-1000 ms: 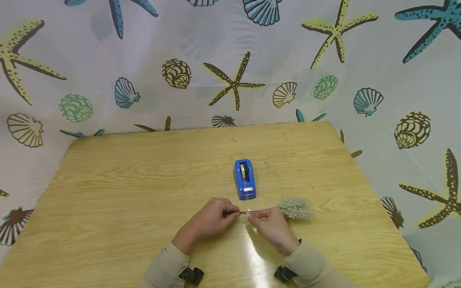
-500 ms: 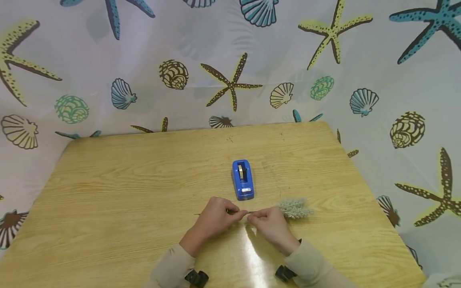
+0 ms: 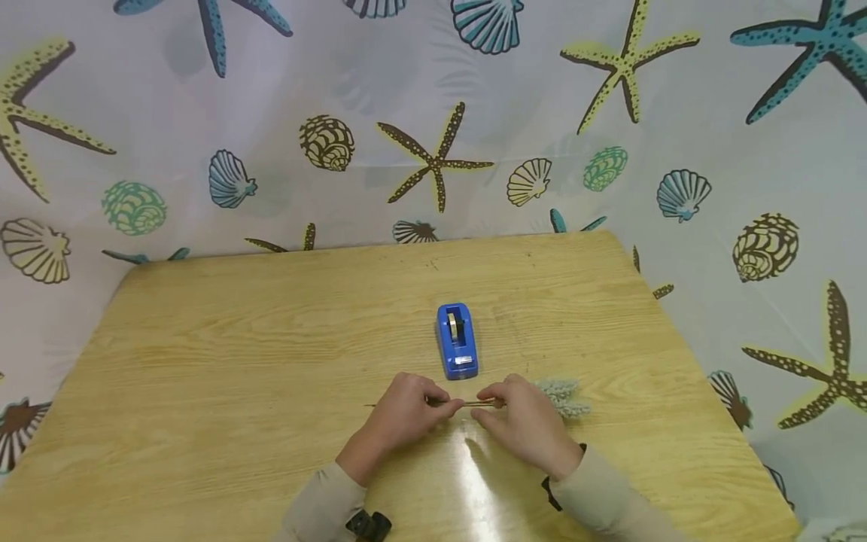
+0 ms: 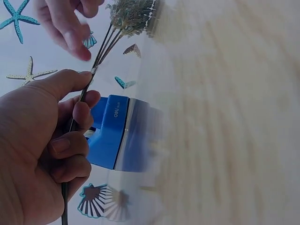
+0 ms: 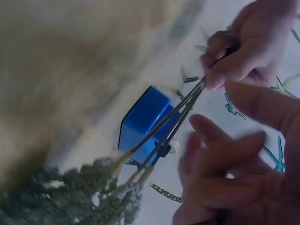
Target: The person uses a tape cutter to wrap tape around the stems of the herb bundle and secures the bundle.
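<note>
My left hand (image 3: 406, 412) pinches a small bunch of dried flowers by its thin brown stems (image 3: 479, 404), thumb against forefinger, the other fingers curled round the lower stems. The fluffy pale green flower heads (image 3: 564, 397) point right, partly behind my right hand (image 3: 531, 425). That hand is off the stems, its thumb and fingers spread apart, as both wrist views show. A shiny bit of clear tape (image 4: 94, 70) appears on the stems just beyond my left thumb. The stems fan out from there toward the flower heads.
A blue tape dispenser (image 3: 457, 354) with a roll in it stands on the wooden table (image 3: 237, 339), just beyond my hands. Behind and beside the table hangs a white cloth (image 3: 271, 90) printed with starfish and shells.
My left hand slid right along the stems to the taped spot, then stayed there. My right hand has let go of the stems, spread its fingers and shifted slightly right.
</note>
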`<state>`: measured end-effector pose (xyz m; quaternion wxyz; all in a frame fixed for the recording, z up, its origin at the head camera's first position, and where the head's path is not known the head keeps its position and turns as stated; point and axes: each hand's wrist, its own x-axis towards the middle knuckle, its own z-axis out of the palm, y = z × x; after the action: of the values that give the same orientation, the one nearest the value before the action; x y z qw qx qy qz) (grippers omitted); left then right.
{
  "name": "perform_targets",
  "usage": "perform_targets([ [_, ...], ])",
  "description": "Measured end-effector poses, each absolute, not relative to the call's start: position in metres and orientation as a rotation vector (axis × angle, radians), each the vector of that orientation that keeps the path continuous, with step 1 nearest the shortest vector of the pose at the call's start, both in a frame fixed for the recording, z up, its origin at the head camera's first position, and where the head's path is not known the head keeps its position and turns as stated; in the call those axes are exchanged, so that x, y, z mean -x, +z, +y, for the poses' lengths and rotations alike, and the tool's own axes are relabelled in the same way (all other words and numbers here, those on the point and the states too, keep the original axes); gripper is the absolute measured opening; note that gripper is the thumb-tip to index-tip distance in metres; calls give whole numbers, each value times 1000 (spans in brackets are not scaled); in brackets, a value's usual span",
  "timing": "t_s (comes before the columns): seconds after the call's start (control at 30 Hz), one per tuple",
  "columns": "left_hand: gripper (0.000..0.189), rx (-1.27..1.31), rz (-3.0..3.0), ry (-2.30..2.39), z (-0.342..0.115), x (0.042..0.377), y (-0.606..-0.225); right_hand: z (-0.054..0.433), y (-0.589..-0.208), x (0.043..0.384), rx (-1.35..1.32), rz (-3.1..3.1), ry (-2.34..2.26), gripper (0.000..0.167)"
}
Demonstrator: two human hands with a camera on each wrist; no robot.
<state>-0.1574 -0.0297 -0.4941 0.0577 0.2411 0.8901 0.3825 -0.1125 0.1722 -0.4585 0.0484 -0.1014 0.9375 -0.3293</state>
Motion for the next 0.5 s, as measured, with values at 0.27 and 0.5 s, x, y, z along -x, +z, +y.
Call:
perform_targets([
  [0.27,23,-739,2672,1164,-30,157,-495,162,-465,127,573,3082,-474,23],
  [0.5,24,-720,2665,1151,-30,158,-494,157,-470,132,656,3196,-349,20],
])
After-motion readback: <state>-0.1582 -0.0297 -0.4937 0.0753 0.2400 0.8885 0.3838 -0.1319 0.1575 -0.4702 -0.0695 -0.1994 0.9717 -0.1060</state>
